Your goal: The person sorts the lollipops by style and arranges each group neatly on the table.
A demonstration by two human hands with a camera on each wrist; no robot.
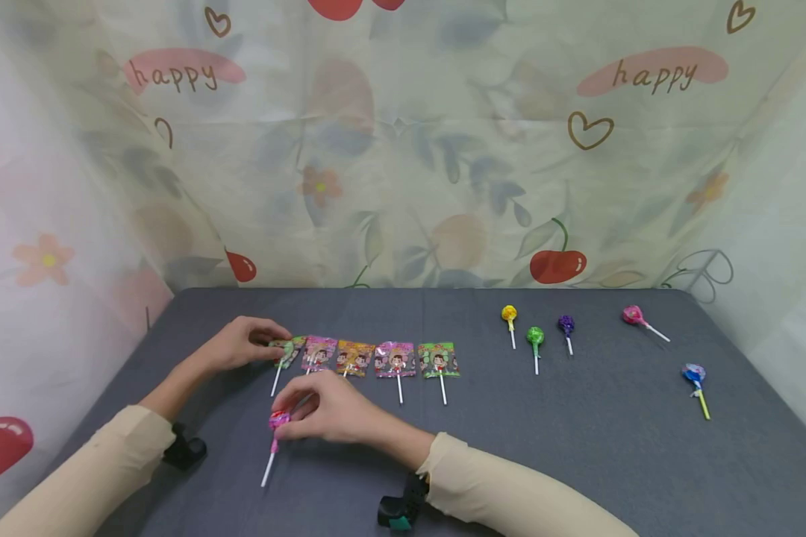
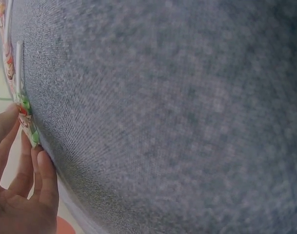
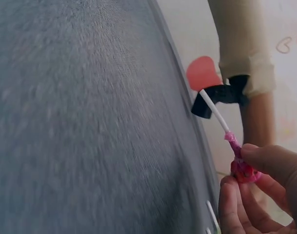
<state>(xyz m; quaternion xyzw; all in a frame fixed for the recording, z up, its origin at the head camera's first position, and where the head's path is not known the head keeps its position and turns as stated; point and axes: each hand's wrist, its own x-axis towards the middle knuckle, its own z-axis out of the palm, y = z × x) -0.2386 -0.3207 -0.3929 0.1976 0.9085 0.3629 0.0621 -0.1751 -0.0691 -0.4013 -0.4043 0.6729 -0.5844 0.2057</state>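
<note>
My right hand (image 1: 336,410) pinches a pink ball lollipop (image 1: 279,420) by its wrapped head, its white stick slanting down toward me. In the right wrist view, thumb and fingertips close on the pink wrapper (image 3: 242,170). At the left end of a row of flat-packet lollipops, my left hand (image 1: 245,343) holds a green-wrapped lollipop (image 1: 289,349) by its packet edge. The left wrist view shows that green packet (image 2: 27,122) between thumb and fingers. Beside it in the row lie a pink packet (image 1: 319,352), an orange one (image 1: 355,358), another pink one (image 1: 395,359) and another green one (image 1: 439,359).
On the right of the grey table (image 1: 510,447) lie scattered ball lollipops: yellow (image 1: 509,313), green (image 1: 535,336), purple (image 1: 566,324), pink (image 1: 633,315) and blue (image 1: 694,374). A patterned curtain (image 1: 403,164) stands behind the table's back edge.
</note>
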